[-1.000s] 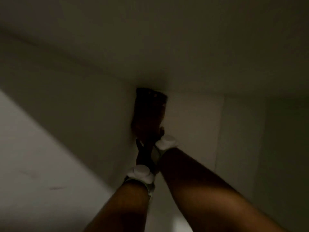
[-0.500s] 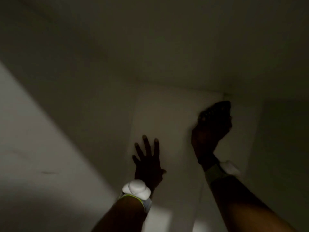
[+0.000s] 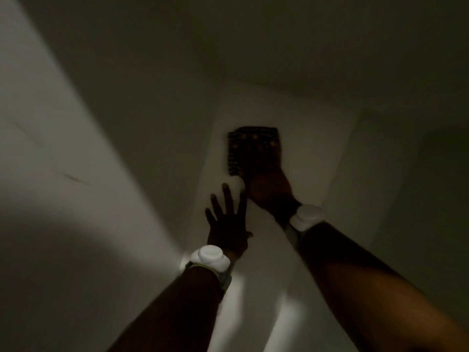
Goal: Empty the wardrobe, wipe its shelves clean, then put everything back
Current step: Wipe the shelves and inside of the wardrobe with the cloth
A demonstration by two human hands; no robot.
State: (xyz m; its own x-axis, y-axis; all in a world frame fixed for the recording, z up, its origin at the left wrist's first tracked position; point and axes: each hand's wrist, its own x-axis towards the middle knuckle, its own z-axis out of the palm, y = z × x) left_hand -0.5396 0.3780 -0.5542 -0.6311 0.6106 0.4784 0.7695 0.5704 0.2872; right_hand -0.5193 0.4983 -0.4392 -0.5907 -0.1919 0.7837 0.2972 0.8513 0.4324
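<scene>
- Shifted leftward since half a second ago: right hand [image 3: 266,189] with its dark patterned cloth [image 3: 253,148], from near the right inner corner to the middle of the pale back panel [image 3: 317,148].
- Flattened out too, the cloth, from a bunched lump into a squarish patch against the panel.
- Barely moved in that time: left hand [image 3: 227,224], spread on the same surface as before.
- Right hand closed over the cloth's lower right part, pressing it to the panel; fingers hidden in the dark, exact grip hard to tell.
- Left hand wide open, fingers [image 3: 226,196] splayed and pointing up, palm to the surface, holding nothing, fingertips just beside the right hand.
- White round wrist devices [image 3: 209,257] strapped on both forearms.
- Dim wardrobe interior all round, left side wall [image 3: 63,199] catching some light.
</scene>
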